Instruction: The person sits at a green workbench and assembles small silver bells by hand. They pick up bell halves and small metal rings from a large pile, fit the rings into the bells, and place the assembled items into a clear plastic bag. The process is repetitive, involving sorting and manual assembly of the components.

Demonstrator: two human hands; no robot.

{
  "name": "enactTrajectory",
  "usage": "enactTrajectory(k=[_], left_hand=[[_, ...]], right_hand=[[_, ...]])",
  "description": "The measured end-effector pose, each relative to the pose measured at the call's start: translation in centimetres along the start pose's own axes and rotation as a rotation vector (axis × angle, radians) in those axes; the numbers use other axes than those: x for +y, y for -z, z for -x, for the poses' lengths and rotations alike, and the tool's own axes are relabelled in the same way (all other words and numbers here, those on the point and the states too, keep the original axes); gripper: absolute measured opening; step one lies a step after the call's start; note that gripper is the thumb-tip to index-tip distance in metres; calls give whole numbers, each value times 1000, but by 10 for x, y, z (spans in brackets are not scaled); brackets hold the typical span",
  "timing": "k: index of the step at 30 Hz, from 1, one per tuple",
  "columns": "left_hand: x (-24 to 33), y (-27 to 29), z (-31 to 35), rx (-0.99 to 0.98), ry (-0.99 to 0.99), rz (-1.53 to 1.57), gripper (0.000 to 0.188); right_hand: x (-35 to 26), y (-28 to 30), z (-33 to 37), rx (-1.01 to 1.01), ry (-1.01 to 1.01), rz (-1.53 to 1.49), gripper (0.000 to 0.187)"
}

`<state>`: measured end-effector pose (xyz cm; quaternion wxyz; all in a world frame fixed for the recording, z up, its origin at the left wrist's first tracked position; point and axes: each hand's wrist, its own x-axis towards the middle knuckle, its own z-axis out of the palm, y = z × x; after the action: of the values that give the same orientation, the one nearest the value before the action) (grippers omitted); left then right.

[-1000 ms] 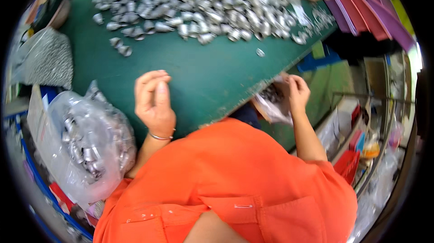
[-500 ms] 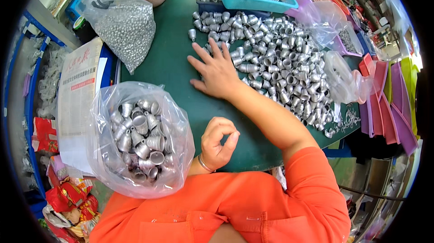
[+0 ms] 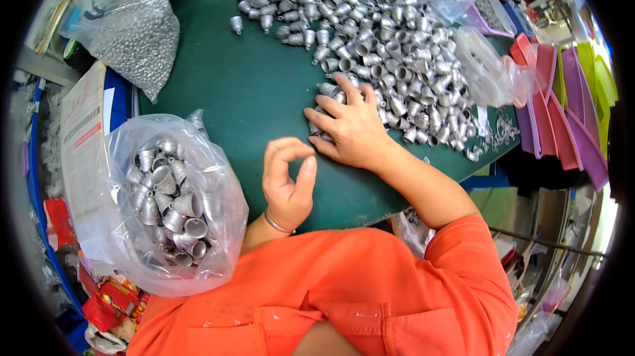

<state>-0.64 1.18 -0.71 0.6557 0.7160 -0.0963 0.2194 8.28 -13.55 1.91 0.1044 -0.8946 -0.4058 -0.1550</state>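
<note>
My right hand (image 3: pixel 354 124) lies spread over silver metal cups (image 3: pixel 403 68), heaped beyond it; my left hand (image 3: pixel 288 180), half-curled, visibly empty, is just beside it. Left of both, a newspaper (image 3: pixel 83 137) bears red and black print.

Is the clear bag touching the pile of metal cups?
Apart. The head view shows the green table and the left hand between the clear bag and the pile of metal cups.

Bright, mostly even light covers the tabletop (image 3: pixel 198 78) – the bell-shaped metal pieces (image 3: pixel 402 73) beyond the right hand (image 3: pixel 354 121) glint, and glare streaks the clear plastic bag (image 3: pixel 223 190) left of the left hand (image 3: pixel 288 180). Fisheye distortion bends edges farthest from the hands – softly blurred toward black corners.
</note>
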Motion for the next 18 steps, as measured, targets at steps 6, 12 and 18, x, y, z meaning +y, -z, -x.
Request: enactTrajectory(k=[6, 12, 18], left_hand=[[-4, -12, 5, -131, 237, 5, 45], [-2, -11, 4, -211, 263, -9, 47], [-1, -10, 3, -185, 277, -28, 46]], right_hand=[[-14, 8, 54, 53, 16, -150, 40], [-7, 7, 52, 106, 45, -322, 43], [51, -12, -37, 329, -373, 49, 21]])
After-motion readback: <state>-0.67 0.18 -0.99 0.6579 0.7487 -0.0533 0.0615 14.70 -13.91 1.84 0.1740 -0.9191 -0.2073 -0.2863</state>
